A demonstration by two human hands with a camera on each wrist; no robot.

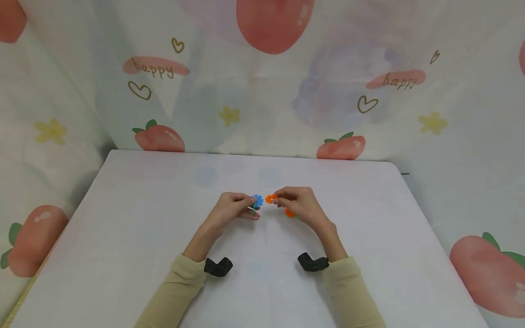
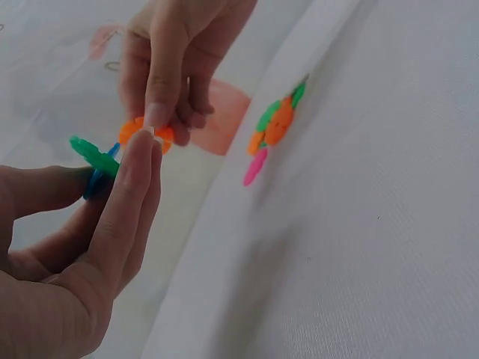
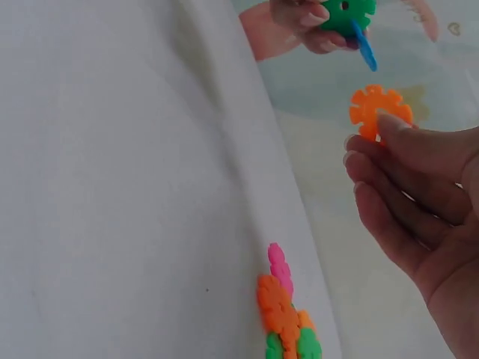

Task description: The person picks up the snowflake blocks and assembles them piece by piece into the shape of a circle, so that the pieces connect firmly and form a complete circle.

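Observation:
My left hand [image 1: 230,208] pinches a blue notched plastic disc [image 1: 258,200] slotted crosswise into a green disc [image 3: 346,16]. Between thumb and fingers, my right hand [image 1: 302,202] holds an orange notched disc [image 3: 367,111] by its edge, leaving most of its toothed rim exposed. In the head view the orange and blue discs face each other with a small gap between. Both hands are raised over the table, and part of the green disc is hidden by the left fingers.
On the white-covered table [image 1: 123,237] lies a small cluster of notched discs in orange [image 3: 278,308], green and pink [image 2: 255,167], partly behind the right hand in the head view. A printed cloth backdrop [image 1: 262,91] stands behind the table.

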